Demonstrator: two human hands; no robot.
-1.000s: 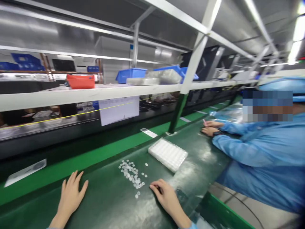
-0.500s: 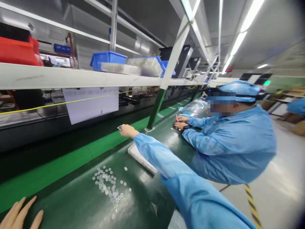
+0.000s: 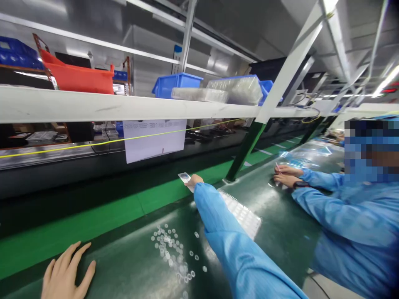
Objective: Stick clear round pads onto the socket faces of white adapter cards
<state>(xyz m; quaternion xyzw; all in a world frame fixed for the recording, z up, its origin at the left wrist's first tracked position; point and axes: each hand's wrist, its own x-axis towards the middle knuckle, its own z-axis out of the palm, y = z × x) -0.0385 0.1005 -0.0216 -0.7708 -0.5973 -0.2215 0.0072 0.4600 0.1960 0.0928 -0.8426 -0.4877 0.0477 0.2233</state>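
My right hand (image 3: 195, 182) reaches over the green strip beyond the bench, its fingers closed on a small flat rectangular piece (image 3: 184, 177), pale and see-through with a round shape in it. Lying with fingers spread at the lower left, my left hand (image 3: 67, 274) holds nothing above the dark green benchtop (image 3: 124, 265). Between the hands, many small clear round discs (image 3: 170, 251) are scattered in a loose pile. A clear plastic tray with rows of pockets (image 3: 245, 214) lies partly hidden behind my right sleeve.
A green-and-white post (image 3: 246, 151) rises from the bench beside my right arm. Overhead runs a white shelf (image 3: 124, 109) with a red bin (image 3: 79, 77), a blue bin (image 3: 177, 83) and wrapped packs. On the right, a co-worker's hands (image 3: 286, 175) hold a thin pink item.
The view has swung left, so the scene sits further right. The piece in my right hand shows more fully, and more of my open left hand has come into view.
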